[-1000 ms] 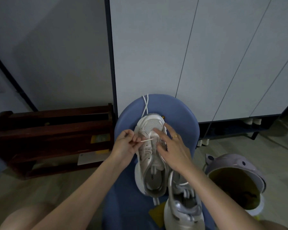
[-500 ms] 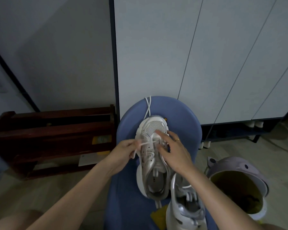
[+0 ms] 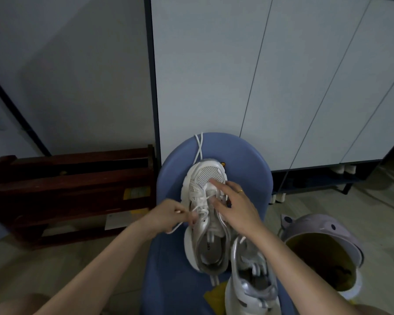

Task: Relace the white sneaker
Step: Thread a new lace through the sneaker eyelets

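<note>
— Where is the sneaker (image 3: pixel 206 214) seen?
— It is laid on the blue seat (image 3: pixel 248 169), toe pointed away, heel toward the viewer. A second shoe (image 3: pixel 251 283) is set just beside its heel, on the right.
— And the lace (image 3: pixel 197 211)?
— One end is pinched between thumb and curled fingers of the left hand (image 3: pixel 171 215), just beside the sneaker's left flank; a short loop is seen drooping below that hand. Another stretch of lace is draped past the toe, over the seat's far edge.
— How is the right hand (image 3: pixel 233 206) held?
— It is spread over the upper, fingers extended, the forefinger laid on the mesh toe; nothing is gripped by it. A ring (image 3: pixel 240 191) is worn.
— Anything else nearby?
— A dark wooden rack (image 3: pixel 68 189) is seen to the left, a lilac bin (image 3: pixel 323 248) to the right, and white cupboard doors (image 3: pixel 259 76) behind.
</note>
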